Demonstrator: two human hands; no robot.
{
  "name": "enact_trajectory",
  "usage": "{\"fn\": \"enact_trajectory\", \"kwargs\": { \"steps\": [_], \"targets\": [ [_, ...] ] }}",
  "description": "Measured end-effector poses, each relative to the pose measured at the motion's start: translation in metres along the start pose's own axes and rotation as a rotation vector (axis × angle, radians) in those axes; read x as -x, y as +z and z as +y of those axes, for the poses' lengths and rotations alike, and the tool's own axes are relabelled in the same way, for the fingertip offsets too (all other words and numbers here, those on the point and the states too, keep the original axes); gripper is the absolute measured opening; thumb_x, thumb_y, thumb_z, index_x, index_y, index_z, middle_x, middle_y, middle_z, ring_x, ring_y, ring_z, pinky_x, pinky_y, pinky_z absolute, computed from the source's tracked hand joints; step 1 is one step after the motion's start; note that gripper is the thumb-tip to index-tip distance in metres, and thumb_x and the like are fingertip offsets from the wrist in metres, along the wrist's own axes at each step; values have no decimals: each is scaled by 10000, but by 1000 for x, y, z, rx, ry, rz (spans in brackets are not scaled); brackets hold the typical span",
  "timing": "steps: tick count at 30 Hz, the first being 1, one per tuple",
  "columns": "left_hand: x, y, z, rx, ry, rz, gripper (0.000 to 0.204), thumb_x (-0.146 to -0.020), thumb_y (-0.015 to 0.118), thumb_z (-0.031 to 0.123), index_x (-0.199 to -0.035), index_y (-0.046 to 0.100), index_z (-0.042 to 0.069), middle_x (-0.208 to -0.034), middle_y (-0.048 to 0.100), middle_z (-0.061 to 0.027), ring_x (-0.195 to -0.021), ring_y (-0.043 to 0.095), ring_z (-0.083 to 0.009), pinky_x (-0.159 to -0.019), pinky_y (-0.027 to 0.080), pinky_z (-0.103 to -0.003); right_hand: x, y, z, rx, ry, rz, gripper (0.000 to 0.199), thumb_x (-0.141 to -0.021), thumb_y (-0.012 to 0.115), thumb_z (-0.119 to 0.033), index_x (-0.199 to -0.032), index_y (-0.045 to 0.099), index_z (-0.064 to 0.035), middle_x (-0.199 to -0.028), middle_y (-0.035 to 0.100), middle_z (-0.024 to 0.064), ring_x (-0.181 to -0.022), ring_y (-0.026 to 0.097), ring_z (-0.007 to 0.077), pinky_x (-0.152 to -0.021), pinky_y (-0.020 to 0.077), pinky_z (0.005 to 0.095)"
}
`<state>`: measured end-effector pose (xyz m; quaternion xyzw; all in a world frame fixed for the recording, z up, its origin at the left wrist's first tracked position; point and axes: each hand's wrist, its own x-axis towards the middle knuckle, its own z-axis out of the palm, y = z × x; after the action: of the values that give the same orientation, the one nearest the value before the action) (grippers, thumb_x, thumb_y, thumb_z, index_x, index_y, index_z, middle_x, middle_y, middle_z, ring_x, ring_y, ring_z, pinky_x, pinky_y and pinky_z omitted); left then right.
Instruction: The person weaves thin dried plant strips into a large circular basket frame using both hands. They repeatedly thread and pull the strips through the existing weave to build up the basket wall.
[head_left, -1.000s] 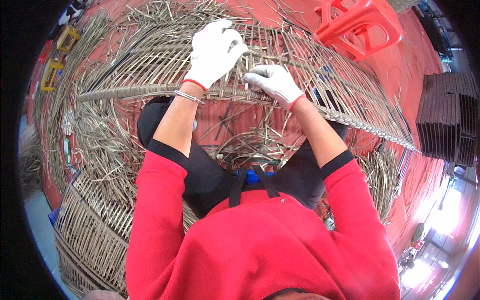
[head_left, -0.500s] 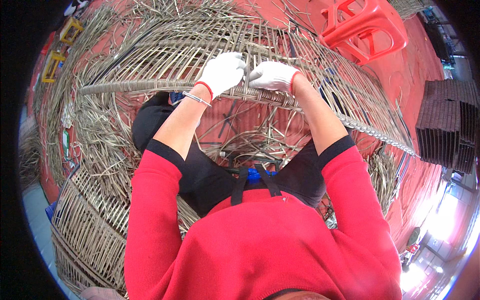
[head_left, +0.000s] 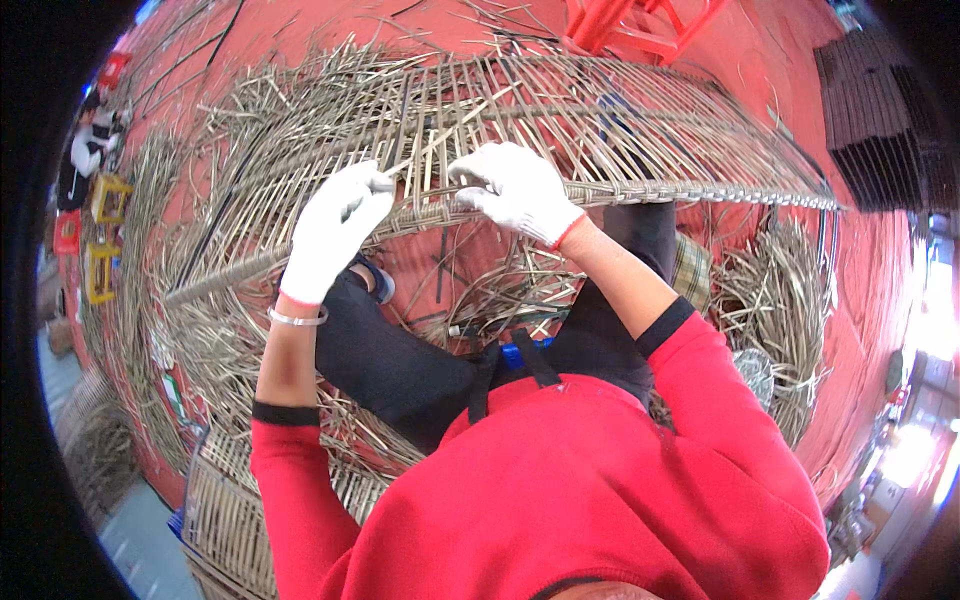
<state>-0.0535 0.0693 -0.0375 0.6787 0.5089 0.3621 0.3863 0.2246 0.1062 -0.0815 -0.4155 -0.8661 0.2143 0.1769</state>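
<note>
The gloved left hand (head_left: 345, 220) pinches the end of a pale strip (head_left: 462, 122) slanting across the woven frame (head_left: 700, 190); the right hand (head_left: 515, 190) curls at its near edge, though I can't tell whether it grips. The frame stretches crosswise before the person, loose strips (head_left: 770, 290) heaped around, a red stool (head_left: 645, 35) beyond.

Left grip (head_left: 338, 225): gloved in white, thumb and forefinger brought close together, knuckles raised.
Right grip (head_left: 515, 190): gloved likewise, turned inward, thumb and fingers curved with a gap left between.
Left forearm (head_left: 287, 362): bared and held nearly straight ahead.
Right forearm (head_left: 618, 272): bared and angled inward.
Legs (head_left: 395, 355): bent, spread apart beneath the arms.
</note>
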Motion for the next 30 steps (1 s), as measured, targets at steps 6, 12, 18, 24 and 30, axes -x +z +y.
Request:
{"fn": "enact_trajectory", "kwargs": {
  "steps": [6,12,18,24,30],
  "targets": [
    [-9,31,17,468,-134,-260,344,-1018,641,248,-1208,686,-35,-1102,729,-76,-980,667,-140,-932,510,-297,17,-8,12,199,-181,75,665,-782,741,-595,-1262,667,-141,-1155,663,101,-1087,633,311,-919,496,455],
    [44,50,20,656,-303,189,249,-1086,550,232,-926,557,42,-807,599,-58,-592,422,-69,-544,346,-214,18,-13,8,82,-49,21,485,-700,860,-453,-1024,673,-145,-1035,616,78,-1040,603,304,-910,507,435],
    [76,45,25,1038,-167,261,178,-1057,573,153,-950,564,12,-841,614,-69,-647,476,-100,-630,414,-260,22,-9,8,130,-57,39,483,-718,854,-429,-1064,669,-146,-1044,613,66,-1049,590,301,-891,521,432],
    [100,47,36,1009,-266,369,235,-1069,588,214,-938,570,20,-822,552,-26,-652,439,-85,-640,399,-266,25,-5,11,175,-141,92,454,-735,846,-405,-1066,664,-154,-1029,609,59,-1037,592,286,-877,523,424],
    [107,45,30,979,-198,315,238,-1054,614,216,-920,570,24,-806,559,-22,-686,457,-86,-637,392,-267,28,0,15,187,-223,171,420,-739,838,-381,-1033,655,-142,-986,602,69,-981,601,298,-841,522,425]
  ]
}}
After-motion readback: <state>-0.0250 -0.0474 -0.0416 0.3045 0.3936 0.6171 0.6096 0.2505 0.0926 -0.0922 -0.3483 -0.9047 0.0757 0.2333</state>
